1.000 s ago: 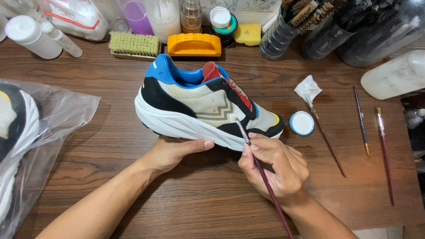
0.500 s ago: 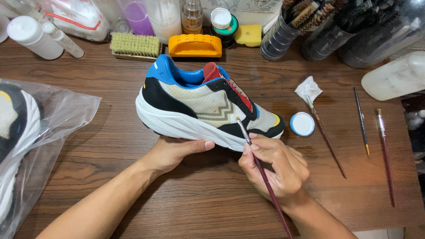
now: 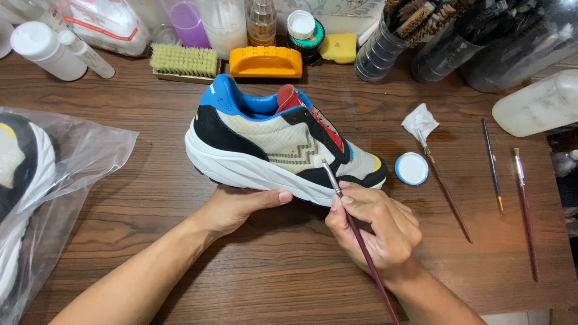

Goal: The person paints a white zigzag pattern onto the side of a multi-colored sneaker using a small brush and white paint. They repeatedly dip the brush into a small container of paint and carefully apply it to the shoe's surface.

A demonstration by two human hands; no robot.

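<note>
Paintwork on the sneaker point(image 3: 277, 147) looks to be the step in hand: it stands upright on the wooden worktop point(image 3: 289, 271), toe to the right. Below the sneaker, the left hand point(image 3: 232, 207) lies half open, thumb pressed to the white sole, bracing it. The right hand point(image 3: 376, 225) is closed in a pencil grip on a thin paintbrush point(image 3: 352, 225), its tip touching the dark trim near the toe. Fine strokes here call, I judge, for a steady brace. Right of the sneaker sits a small blue-rimmed lid point(image 3: 412, 168) holding white paint. Left of the sneaker, a clear plastic bag point(image 3: 84, 156) holds a second shoe point(image 3: 18, 180)
</note>
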